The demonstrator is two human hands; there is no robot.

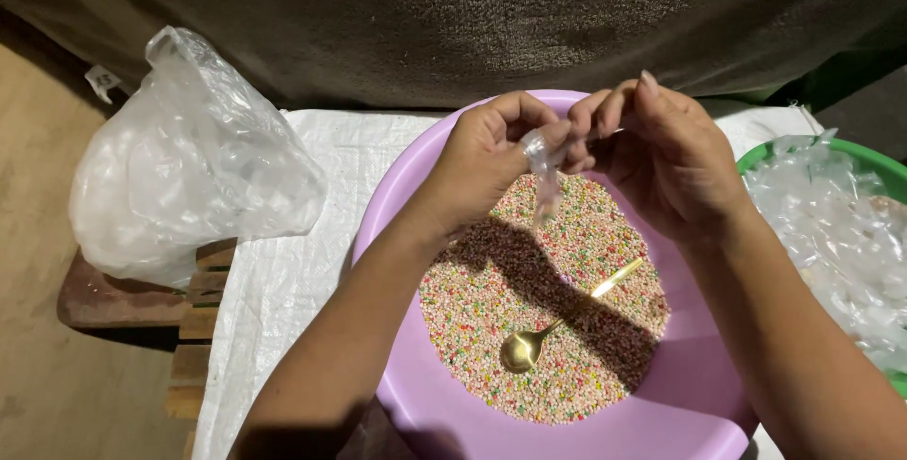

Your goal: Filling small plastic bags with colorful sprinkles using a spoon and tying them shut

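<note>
Item, nearest: lilac plastic basin [425, 417] on the white woven cloth [283, 271] that covers the counter, at the counter's near edge and about its middle. Contents: a broad bed of tiny multicoloured beads [501, 328], pink, green, yellow and white mixed, filling the basin floor. Lying in the beads, bowl toward the near rim: one gold metal spoon [522, 349], handle slanting up toward the right. Above the basin's far half: left hand [482, 162] and right hand [671, 162], held close together, fingertips meeting. Left fingers pinch the mouth of a small clear plastic sachet [545, 181], which hangs down between the hands over the beads; whether it holds any beads cannot be told. Right fingers are curled and pressed together at the same mouth, seemingly pinching its other lip. Handling note, as judgement: the film is thin and slippery, so the lips are best rubbed apart with the fingertips and the sachet kept over the basin so stray beads fall back in. Right edge of the counter: green basin [883, 162], partly out of view, heaped with clear plastic sachets [831, 233]. Left edge, partly off the cloth on a slatted wooden stand [194, 328]: large clear plastic bag [189, 162], puffed, contents not discernible. Farthest: dark brown fabric [472, 16] across the back.
</note>
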